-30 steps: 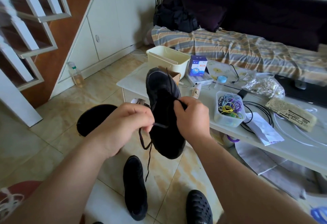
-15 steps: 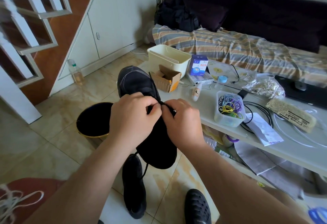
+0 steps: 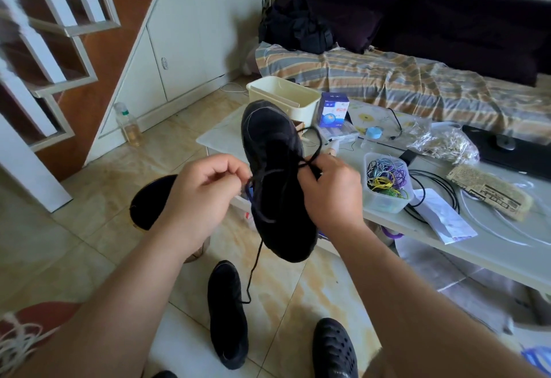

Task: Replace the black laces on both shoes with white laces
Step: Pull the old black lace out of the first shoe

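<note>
- I see a black shoe [image 3: 277, 180] held up in the air in the middle, toe at 12 o'clock.
- My left hand [image 3: 205, 198], at 9 o'clock from the shoe, pinches the black lace [image 3: 269, 174].
- My right hand [image 3: 331, 195], at 3 o'clock, grips the lace too, and a loop sticks up.
- One lace end hangs down toward 6 o'clock.
- The other black shoe [image 3: 228, 315] lies on the floor [image 3: 89, 228] below.
- The desk [image 3: 492, 255] is at 3 o'clock.
</note>
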{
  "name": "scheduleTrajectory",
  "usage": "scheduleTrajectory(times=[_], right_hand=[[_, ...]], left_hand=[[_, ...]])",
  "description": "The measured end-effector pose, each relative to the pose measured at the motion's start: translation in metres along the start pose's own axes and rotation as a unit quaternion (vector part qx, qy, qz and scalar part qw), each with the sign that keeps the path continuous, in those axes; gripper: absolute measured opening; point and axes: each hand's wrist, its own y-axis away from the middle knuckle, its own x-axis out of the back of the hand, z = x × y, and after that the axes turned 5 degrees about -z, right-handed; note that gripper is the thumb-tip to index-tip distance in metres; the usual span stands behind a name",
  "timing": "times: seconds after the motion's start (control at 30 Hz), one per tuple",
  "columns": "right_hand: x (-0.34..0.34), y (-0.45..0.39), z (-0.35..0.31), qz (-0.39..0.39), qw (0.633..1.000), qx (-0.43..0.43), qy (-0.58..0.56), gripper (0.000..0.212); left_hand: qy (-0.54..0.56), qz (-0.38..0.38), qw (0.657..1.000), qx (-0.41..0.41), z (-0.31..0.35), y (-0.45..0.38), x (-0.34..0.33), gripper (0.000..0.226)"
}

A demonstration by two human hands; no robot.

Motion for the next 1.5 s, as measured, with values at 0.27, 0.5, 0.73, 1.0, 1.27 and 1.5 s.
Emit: scheduleTrajectory(times=[0.27,0.5,0.73,1.0,1.27,1.5], right_hand=[[-0.015,0.020,-0.016,-0.015,0.996,0.078,-0.027,0.018],[-0.017,0.027,-0.023,0.001,0.993,0.118,-0.028,0.022],[-0.016,0.027,-0.022,-0.022,0.989,0.137,-0.045,0.014],[-0.012,0.020,-0.018,-0.004,0.994,0.106,-0.036,0.013],[-0.012,0.026,-0.025,-0.023,0.989,0.130,-0.062,0.013],[-0.020,0.026,-0.023,-0.113,0.982,0.153,0.011,0.053]], left_hand=[[-0.216,0.033,0.975,-0.029,0.007,0.001,-0.026,0.033],[-0.283,0.053,0.958,-0.001,0.000,-0.001,-0.031,0.036],[0.010,0.075,0.994,0.072,-0.005,-0.006,-0.027,0.036],[-0.276,0.029,0.959,-0.061,-0.004,0.001,-0.023,0.021],[-0.359,0.060,0.918,-0.155,-0.010,-0.005,-0.021,0.024],[-0.491,0.005,0.868,-0.072,-0.013,-0.004,-0.022,0.024]])
